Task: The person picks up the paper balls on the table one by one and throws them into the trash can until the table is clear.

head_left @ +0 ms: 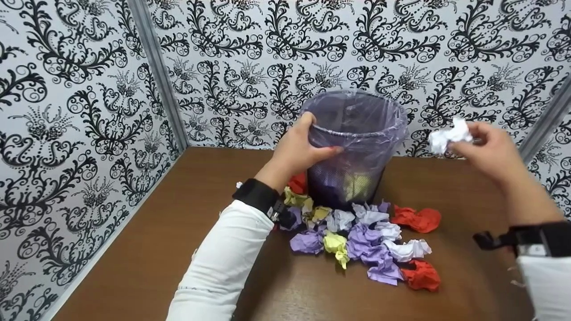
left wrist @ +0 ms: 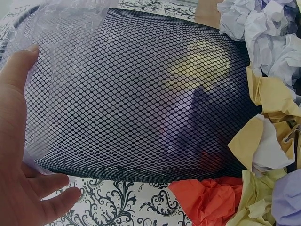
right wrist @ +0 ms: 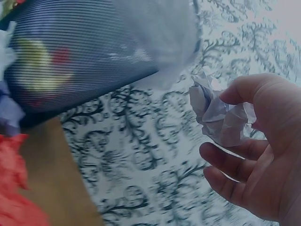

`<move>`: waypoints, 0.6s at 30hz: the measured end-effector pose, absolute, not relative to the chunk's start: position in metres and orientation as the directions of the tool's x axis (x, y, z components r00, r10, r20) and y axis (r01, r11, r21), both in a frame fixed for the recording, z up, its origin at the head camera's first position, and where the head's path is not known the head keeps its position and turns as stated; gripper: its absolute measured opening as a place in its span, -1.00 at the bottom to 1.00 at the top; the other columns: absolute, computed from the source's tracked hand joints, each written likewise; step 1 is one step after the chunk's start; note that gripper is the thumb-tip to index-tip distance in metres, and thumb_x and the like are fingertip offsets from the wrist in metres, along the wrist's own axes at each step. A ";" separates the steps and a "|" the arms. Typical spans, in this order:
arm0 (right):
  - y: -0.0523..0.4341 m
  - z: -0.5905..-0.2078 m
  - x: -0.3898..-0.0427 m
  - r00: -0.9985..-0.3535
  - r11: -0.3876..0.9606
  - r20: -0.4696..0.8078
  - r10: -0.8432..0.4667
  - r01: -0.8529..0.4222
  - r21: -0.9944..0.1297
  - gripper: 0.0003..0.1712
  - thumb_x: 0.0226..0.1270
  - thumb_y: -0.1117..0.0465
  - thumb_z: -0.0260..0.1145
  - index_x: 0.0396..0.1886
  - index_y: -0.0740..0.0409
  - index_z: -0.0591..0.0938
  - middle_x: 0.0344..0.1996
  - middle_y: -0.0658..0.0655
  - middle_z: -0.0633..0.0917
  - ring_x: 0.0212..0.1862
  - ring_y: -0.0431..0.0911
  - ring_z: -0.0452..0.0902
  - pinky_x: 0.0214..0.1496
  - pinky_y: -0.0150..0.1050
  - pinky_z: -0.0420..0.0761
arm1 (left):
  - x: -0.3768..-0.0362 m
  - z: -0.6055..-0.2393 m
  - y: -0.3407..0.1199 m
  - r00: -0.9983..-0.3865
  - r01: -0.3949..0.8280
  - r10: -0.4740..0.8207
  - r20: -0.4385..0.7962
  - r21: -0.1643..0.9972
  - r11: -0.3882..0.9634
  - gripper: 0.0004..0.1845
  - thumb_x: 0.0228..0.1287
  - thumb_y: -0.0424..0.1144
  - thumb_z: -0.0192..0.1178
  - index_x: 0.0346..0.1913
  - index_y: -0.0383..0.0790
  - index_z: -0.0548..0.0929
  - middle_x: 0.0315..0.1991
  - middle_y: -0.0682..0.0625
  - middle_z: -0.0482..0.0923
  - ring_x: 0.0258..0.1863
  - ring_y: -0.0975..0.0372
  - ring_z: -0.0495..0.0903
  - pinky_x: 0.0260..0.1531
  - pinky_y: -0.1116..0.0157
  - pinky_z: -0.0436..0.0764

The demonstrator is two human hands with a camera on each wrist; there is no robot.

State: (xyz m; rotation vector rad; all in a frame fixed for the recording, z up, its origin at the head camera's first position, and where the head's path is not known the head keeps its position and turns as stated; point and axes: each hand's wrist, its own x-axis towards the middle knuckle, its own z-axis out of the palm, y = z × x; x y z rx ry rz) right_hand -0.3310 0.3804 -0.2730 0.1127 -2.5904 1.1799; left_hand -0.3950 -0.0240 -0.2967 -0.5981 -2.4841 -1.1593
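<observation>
A dark mesh waste bin (head_left: 328, 174) with a clear plastic liner (head_left: 379, 142) folded over its rim stands upright at the back of the table. My left hand (head_left: 296, 149) grips the bin's rim from the left, with the thumb on the outside over the liner. Yellow, purple and red paper shows through the mesh (left wrist: 117, 94) low in the bin. To the right of the bin, apart from it, my right hand (head_left: 493, 151) is raised and pinches a crumpled white paper ball (head_left: 450, 136) between thumb and fingers.
Several crumpled papers lie around the bin's foot on the brown table (head_left: 156, 249): purple (head_left: 363, 240), yellow (head_left: 337, 247), white (head_left: 408, 249) and red (head_left: 421, 275). Patterned wall panels (head_left: 232, 80) stand close behind the bin and along the left side.
</observation>
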 end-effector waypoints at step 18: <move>0.331 -0.131 -0.351 -0.955 0.781 0.289 -0.060 -0.225 -0.583 -0.52 0.22 -0.04 0.42 0.05 0.00 0.48 -0.08 0.00 0.47 -0.29 -0.10 0.50 -0.41 -0.37 0.61 | -0.395 -0.297 -0.023 -0.862 0.499 0.230 0.452 0.672 0.548 -0.10 -0.45 0.47 0.43 0.00 0.11 0.35 -0.12 0.19 0.47 -0.22 0.31 0.57 -0.15 0.29 0.62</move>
